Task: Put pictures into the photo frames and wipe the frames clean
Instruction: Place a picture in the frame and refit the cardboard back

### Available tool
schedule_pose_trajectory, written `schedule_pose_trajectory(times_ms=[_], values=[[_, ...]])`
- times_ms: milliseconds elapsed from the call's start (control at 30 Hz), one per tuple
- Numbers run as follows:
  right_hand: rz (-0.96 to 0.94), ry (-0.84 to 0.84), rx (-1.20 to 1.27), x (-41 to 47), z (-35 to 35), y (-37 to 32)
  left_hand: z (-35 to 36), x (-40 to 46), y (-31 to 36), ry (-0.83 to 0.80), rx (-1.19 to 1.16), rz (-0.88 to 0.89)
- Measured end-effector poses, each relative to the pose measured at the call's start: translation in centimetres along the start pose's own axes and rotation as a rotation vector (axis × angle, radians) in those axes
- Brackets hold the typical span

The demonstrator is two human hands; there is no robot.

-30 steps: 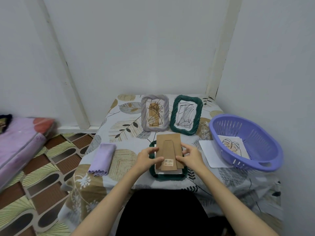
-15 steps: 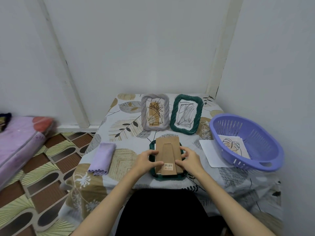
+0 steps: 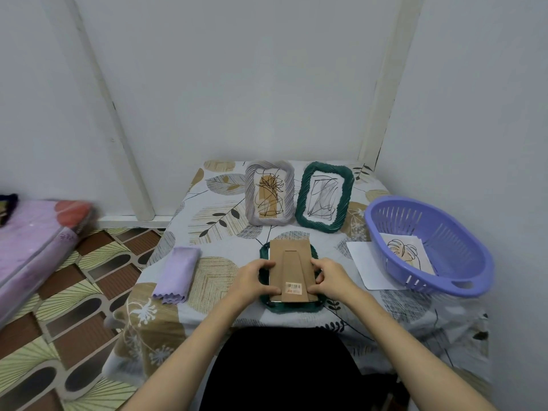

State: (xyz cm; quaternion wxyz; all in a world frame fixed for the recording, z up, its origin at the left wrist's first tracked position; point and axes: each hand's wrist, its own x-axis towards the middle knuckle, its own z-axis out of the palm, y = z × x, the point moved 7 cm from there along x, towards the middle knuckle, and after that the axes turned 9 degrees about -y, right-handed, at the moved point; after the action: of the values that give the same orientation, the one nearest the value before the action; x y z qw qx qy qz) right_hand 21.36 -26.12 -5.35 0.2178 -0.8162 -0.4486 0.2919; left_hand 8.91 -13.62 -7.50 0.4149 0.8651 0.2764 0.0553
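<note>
Head view: cardboard backing (image 3: 291,268) pinched between both hands (image 3: 292,278)

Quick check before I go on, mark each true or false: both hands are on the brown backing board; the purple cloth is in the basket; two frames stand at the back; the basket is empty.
1. Both the left hand and right hand hold the brown backing board: true.
2. The purple cloth is in the basket: false, it lies on the table, left.
3. A grey frame and a green frame stand at the back: true.
4. The basket is empty: false, it holds a leaf picture.
</note>
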Motion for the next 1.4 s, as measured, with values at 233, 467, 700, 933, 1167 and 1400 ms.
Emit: schedule_pose_trajectory(times_ms=[233,467,700,933,1167,1400], values=[[-0.004,-0.034,-0.146,0.2,0.3,0.0,0.4,-0.2,0.7,-0.085,0.218,0.029],[0.017,-0.072,-0.165,0.7,0.5,0.5,0.5,0.4,0.1,-0.154,0.237,-0.001],[0.081,0.204,-0.013,2.2,-1.9,1.7,-1.8,1.9,-1.0,0.105,0.123,-0.104],[0.167,0.235,-0.114,3.2,-1.5,3.4,-0.6,3.5,-1.8,0.050,0.121,-0.165],[0.158,0.217,-0.079,3.5,-1.1,3.7,-0.7,3.6,-2.1,0.125,0.020,-0.180],[0.170,0.183,-0.076,3.7,-0.8,3.8,-0.3,3.8,-2.4,0.013,0.072,-0.178]])
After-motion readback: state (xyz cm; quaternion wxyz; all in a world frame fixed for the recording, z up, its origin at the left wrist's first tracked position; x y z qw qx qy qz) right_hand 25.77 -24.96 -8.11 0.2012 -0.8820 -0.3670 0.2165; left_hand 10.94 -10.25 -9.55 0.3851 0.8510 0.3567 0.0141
